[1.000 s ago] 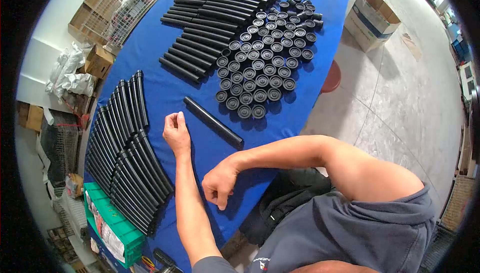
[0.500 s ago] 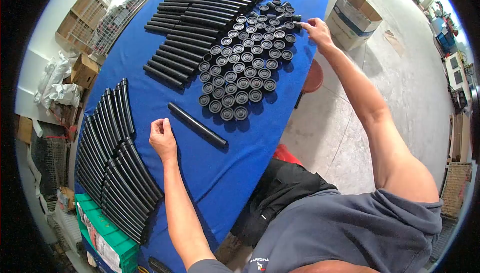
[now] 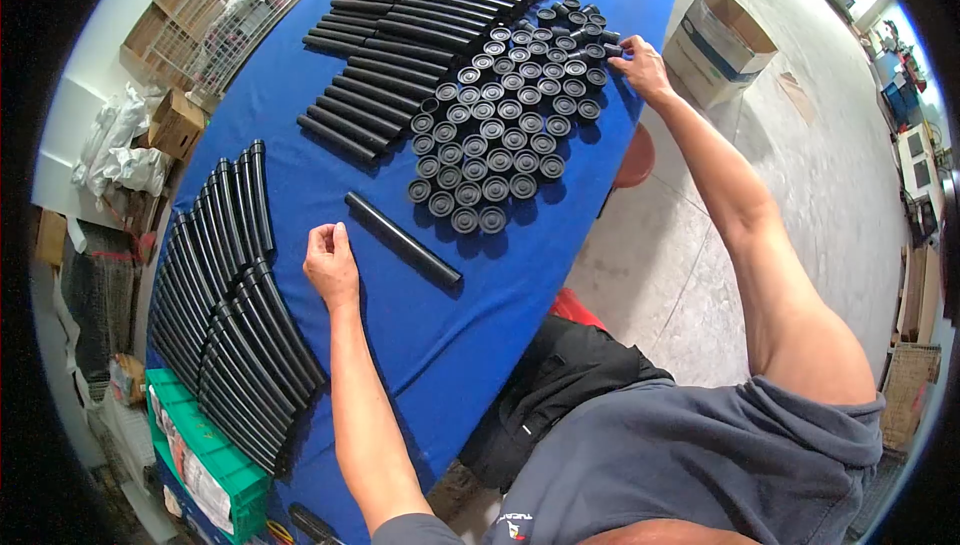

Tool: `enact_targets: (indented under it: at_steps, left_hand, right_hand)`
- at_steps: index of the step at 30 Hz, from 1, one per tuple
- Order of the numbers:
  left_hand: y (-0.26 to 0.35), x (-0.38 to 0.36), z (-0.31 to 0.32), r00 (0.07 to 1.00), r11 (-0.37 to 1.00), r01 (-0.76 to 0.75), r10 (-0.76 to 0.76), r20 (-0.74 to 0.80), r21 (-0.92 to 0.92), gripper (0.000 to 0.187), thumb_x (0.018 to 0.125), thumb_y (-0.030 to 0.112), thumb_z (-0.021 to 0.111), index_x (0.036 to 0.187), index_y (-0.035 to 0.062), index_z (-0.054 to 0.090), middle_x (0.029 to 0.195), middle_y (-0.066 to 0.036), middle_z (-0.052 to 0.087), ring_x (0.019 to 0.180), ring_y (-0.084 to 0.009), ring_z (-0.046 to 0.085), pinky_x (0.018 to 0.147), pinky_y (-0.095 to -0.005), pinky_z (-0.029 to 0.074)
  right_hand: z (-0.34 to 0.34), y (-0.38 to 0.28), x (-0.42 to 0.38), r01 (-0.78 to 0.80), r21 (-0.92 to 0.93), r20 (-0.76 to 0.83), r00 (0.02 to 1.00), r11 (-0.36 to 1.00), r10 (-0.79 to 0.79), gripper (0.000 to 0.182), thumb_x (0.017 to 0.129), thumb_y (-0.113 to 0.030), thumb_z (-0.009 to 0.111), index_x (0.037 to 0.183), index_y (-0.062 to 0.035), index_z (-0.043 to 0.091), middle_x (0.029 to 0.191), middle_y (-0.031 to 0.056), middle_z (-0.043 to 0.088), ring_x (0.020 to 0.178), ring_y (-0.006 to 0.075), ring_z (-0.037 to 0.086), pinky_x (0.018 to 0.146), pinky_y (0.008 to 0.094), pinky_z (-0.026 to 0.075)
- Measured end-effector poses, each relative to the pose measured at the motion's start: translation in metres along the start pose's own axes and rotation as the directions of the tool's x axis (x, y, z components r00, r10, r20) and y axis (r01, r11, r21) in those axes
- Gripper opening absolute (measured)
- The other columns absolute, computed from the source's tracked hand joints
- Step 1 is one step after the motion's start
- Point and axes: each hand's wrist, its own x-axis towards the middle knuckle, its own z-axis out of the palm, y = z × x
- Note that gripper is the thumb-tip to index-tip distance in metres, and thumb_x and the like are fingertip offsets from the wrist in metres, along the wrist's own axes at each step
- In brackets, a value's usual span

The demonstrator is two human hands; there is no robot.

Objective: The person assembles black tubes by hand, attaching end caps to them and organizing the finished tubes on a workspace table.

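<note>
My right hand (image 3: 641, 69), stretched to the far right edge of the blue-covered table, pinches a small black cap (image 3: 613, 50) at the side of the cluster. Beside it stand several round black caps (image 3: 513, 110), mostly with ringed faces up; some at the far end lie tipped over. My left hand (image 3: 331, 267) hovers or rests over the cloth, fingers curled together, with nothing visible in them. Just right of that hand, a single black tube (image 3: 405, 238) lies diagonally, apart from it. Rows of plain black tubes (image 3: 400, 30) lie beyond.
Black tubes with collared ends (image 3: 235, 315) fan out on the table's left. A green crate (image 3: 215, 455) is at the near left corner. A cardboard box (image 3: 722, 45) and a reddish stool (image 3: 635, 157) stand on the floor to the right. Wire racks and cartons line the left wall.
My view has shifted slightly, so the table items appear a little further right. My right hand remains at the caps' edge; my left hand stays near the single tube.
</note>
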Motion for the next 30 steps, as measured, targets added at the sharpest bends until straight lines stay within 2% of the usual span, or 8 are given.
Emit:
enact_targets:
  at_steps: [2, 7, 13, 17, 20, 21, 25, 30]
  left_hand:
    - [-0.003, 0.000, 0.000, 1.000, 1.000, -0.004, 0.004, -0.006, -0.025, 0.021, 0.094, 0.021, 0.070, 0.088, 0.0005, 0.066, 0.073, -0.006, 0.067, 0.065, -0.0143, 0.062, 0.064, -0.0330, 0.051]
    - [0.000, 0.000, 0.001, 1.000, 1.000, 0.005, -0.005, 0.002, -0.021, 0.021, 0.093, 0.020, 0.071, 0.087, 0.0001, 0.066, 0.072, -0.006, 0.067, 0.065, -0.0138, 0.062, 0.063, -0.0329, 0.051]
    - [0.008, -0.001, -0.002, 1.000, 1.000, -0.014, 0.014, -0.015, 0.020, 0.020, 0.093, 0.019, 0.071, 0.087, 0.0001, 0.066, 0.071, -0.005, 0.066, 0.064, -0.0132, 0.061, 0.063, -0.0324, 0.051]
    - [0.006, 0.001, -0.003, 1.000, 1.000, 0.008, -0.008, -0.001, -0.005, 0.020, 0.092, 0.018, 0.071, 0.087, 0.0002, 0.066, 0.071, -0.005, 0.066, 0.065, -0.0132, 0.062, 0.063, -0.0317, 0.051]
    - [0.007, 0.000, -0.001, 0.999, 0.999, 0.039, -0.039, 0.012, -0.012, 0.020, 0.092, 0.019, 0.071, 0.086, 0.0001, 0.066, 0.071, -0.005, 0.066, 0.065, -0.0134, 0.062, 0.063, -0.0316, 0.051]
    - [0.008, -0.001, -0.003, 0.999, 0.999, 0.052, -0.051, 0.016, -0.006, 0.021, 0.092, 0.019, 0.071, 0.086, 0.0000, 0.066, 0.071, -0.005, 0.066, 0.065, -0.0136, 0.062, 0.063, -0.0317, 0.051]
    - [0.006, 0.000, -0.003, 1.000, 1.000, -0.007, 0.007, -0.013, 0.001, 0.021, 0.092, 0.020, 0.071, 0.086, 0.0001, 0.066, 0.072, -0.006, 0.067, 0.065, -0.0142, 0.062, 0.064, -0.0321, 0.051]
    - [0.013, -0.001, -0.005, 1.000, 1.000, 0.017, -0.017, 0.001, 0.022, 0.021, 0.092, 0.020, 0.071, 0.086, 0.0001, 0.067, 0.072, -0.006, 0.067, 0.065, -0.0145, 0.062, 0.065, -0.0326, 0.051]
  right_hand:
    - [-0.013, -0.005, -0.001, -0.049, 0.026, 0.041, 0.998, 0.998, 0.048, 0.048, 0.080, -0.029, 0.076, 0.116, -0.0017, 0.061, 0.112, 0.0222, 0.069, 0.105, 0.0377, 0.066, 0.093, 0.0458, 0.050]
    - [-0.035, -0.007, 0.005, 0.251, -0.117, 0.160, 0.960, 0.961, -0.231, 0.046, 0.077, -0.021, 0.070, 0.119, -0.0027, 0.060, 0.112, 0.0243, 0.068, 0.106, 0.0407, 0.063, 0.095, 0.0458, 0.049]
    - [-0.036, -0.028, -0.004, 0.267, -0.142, 0.274, 0.936, 0.953, -0.221, 0.053, 0.077, -0.018, 0.069, 0.127, -0.0051, 0.056, 0.110, 0.0232, 0.065, 0.112, 0.0395, 0.060, 0.099, 0.0454, 0.048]
    - [-0.042, -0.033, -0.001, 0.304, -0.247, 0.155, 0.950, 0.920, -0.272, 0.050, 0.082, -0.027, 0.068, 0.127, -0.0069, 0.058, 0.113, 0.0210, 0.062, 0.114, 0.0393, 0.059, 0.099, 0.0461, 0.047]
    - [-0.047, -0.065, -0.004, 0.259, -0.203, 0.172, 0.959, 0.944, -0.226, 0.043, 0.085, -0.033, 0.065, 0.119, -0.0073, 0.064, 0.112, 0.0200, 0.062, 0.114, 0.0395, 0.059, 0.099, 0.0458, 0.047]
    - [-0.040, -0.074, -0.005, 0.220, -0.233, 0.126, 0.973, 0.947, -0.195, 0.038, 0.086, -0.037, 0.065, 0.108, -0.0068, 0.070, 0.108, 0.0201, 0.066, 0.108, 0.0386, 0.063, 0.094, 0.0469, 0.049]
    - [-0.023, -0.089, 0.011, 0.091, -0.276, 0.255, 0.967, 0.957, -0.018, 0.037, 0.081, -0.038, 0.071, 0.097, -0.0055, 0.075, 0.103, 0.0214, 0.073, 0.101, 0.0367, 0.069, 0.090, 0.0481, 0.053]
    - [-0.012, -0.091, 0.015, 0.046, -0.280, 0.273, 0.961, 0.959, 0.034, 0.036, 0.077, -0.037, 0.074, 0.096, -0.0056, 0.076, 0.107, 0.0202, 0.073, 0.105, 0.0364, 0.069, 0.092, 0.0468, 0.053]
